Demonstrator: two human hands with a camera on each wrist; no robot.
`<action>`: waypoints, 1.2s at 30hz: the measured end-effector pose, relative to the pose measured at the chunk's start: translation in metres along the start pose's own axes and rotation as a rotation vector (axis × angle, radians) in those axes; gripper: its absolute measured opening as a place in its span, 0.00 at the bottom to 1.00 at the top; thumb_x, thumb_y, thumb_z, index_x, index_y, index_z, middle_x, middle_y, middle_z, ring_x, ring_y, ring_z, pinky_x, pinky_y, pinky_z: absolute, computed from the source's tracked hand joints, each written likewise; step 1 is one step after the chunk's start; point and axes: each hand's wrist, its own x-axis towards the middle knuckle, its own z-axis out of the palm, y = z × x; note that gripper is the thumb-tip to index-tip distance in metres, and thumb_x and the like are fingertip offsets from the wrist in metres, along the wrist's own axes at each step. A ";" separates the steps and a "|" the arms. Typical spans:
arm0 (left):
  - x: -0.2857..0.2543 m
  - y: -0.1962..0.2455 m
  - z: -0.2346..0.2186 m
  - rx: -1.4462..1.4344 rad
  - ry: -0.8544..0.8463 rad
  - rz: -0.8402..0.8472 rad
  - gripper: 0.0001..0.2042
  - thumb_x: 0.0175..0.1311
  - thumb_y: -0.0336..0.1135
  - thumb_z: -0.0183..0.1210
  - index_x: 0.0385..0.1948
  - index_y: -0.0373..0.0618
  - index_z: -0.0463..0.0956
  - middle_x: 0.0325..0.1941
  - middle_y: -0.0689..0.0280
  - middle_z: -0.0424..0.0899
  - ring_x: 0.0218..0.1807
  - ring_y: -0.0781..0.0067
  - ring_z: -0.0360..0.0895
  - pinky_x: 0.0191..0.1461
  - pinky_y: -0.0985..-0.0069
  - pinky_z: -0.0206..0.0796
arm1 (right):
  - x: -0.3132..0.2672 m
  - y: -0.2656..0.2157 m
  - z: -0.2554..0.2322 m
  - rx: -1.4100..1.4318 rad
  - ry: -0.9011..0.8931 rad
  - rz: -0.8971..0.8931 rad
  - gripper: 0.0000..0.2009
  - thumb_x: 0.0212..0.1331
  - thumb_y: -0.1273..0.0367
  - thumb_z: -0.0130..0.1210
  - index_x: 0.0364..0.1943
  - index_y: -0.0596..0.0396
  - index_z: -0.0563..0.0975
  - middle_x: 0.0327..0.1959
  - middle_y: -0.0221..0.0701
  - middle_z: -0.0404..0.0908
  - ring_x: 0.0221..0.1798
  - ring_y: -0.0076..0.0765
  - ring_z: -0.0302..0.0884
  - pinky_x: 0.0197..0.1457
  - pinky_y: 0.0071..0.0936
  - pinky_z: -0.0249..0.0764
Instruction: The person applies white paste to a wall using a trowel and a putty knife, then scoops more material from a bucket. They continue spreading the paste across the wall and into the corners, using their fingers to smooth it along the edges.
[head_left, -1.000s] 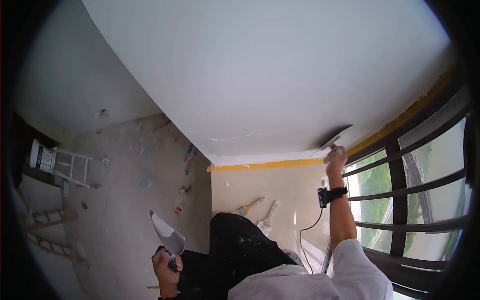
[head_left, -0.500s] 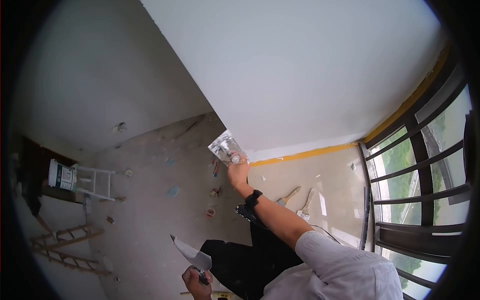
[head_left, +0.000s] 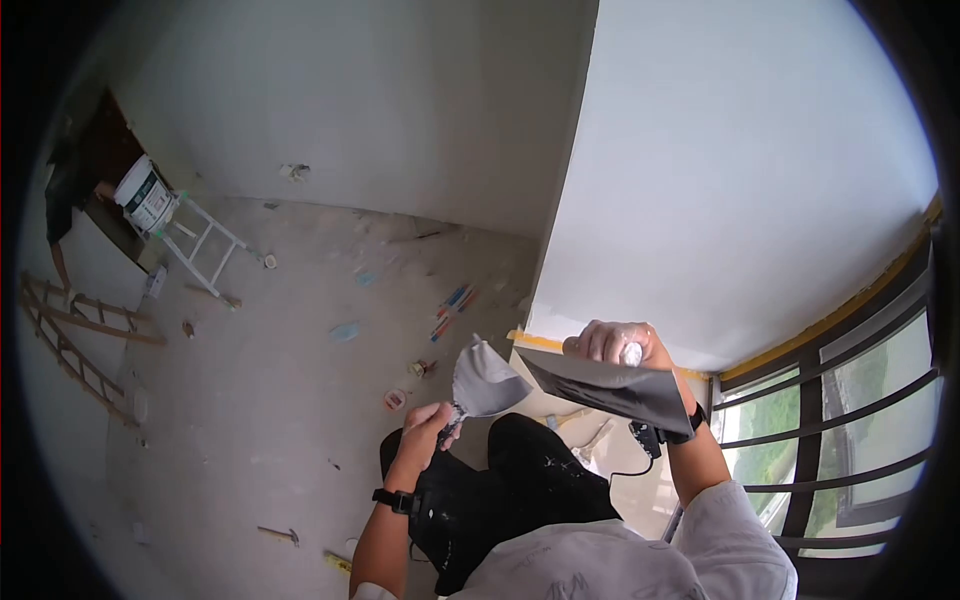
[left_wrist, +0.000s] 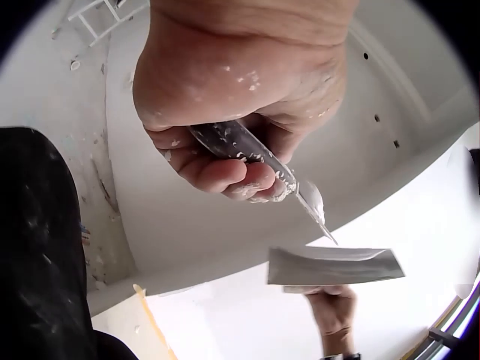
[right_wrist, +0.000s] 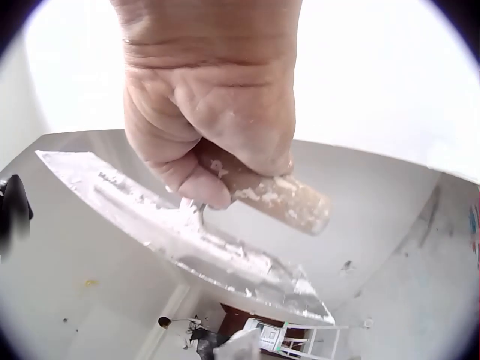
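My left hand (head_left: 428,430) grips the dark handle of a putty knife (head_left: 492,382), and white putty lies on its blade. In the left wrist view, fingers and handle (left_wrist: 232,142) are spattered with white. My right hand (head_left: 625,342) holds a plastering trowel (head_left: 612,390) by its wooden handle (right_wrist: 292,206), fingers wrapped round it. The trowel's broad metal blade is tilted in front of me, its left end close to the putty knife blade. In the right wrist view, putty smears cover the trowel's handle side (right_wrist: 165,225).
A white wall (head_left: 730,170) edged with yellow tape (head_left: 765,358) stands ahead, beside a barred window (head_left: 760,430). Brushes (head_left: 595,440) lie below the trowel. Leftward are a stepladder (head_left: 205,250) with a bucket (head_left: 147,195), a wooden ladder (head_left: 75,350), another person (head_left: 62,195) and a hammer (head_left: 280,535).
The trowel swept left along the bottom of the wall to its corner, then came off it toward me. My left hand rose with the putty knife toward the trowel. The head view turned left.
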 end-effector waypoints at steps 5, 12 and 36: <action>0.017 0.011 0.043 -0.011 -0.148 0.051 0.21 0.72 0.47 0.49 0.25 0.39 0.74 0.21 0.67 0.75 0.19 0.83 0.67 0.21 0.83 0.57 | -0.002 -0.047 0.005 -0.333 -0.133 0.041 0.09 0.42 0.84 0.56 0.21 0.53 0.74 0.30 0.32 0.83 0.41 0.39 0.74 0.49 0.37 0.71; 0.002 0.038 0.073 -0.007 -0.240 0.202 0.18 0.73 0.44 0.49 0.30 0.36 0.76 0.22 0.68 0.76 0.22 0.84 0.68 0.24 0.84 0.59 | -0.056 0.023 -0.052 -0.980 -0.221 0.654 0.07 0.50 0.79 0.55 0.34 0.57 0.73 0.29 0.36 0.81 0.37 0.37 0.78 0.45 0.37 0.74; 0.031 0.014 0.130 0.702 -0.178 0.815 0.16 0.53 0.14 0.56 0.45 0.37 0.75 0.43 0.54 0.80 0.47 0.50 0.78 0.49 0.66 0.71 | -0.164 0.004 -0.025 -0.551 0.175 0.342 0.21 0.44 0.76 0.66 0.48 0.58 0.77 0.50 0.41 0.77 0.53 0.49 0.74 0.56 0.39 0.71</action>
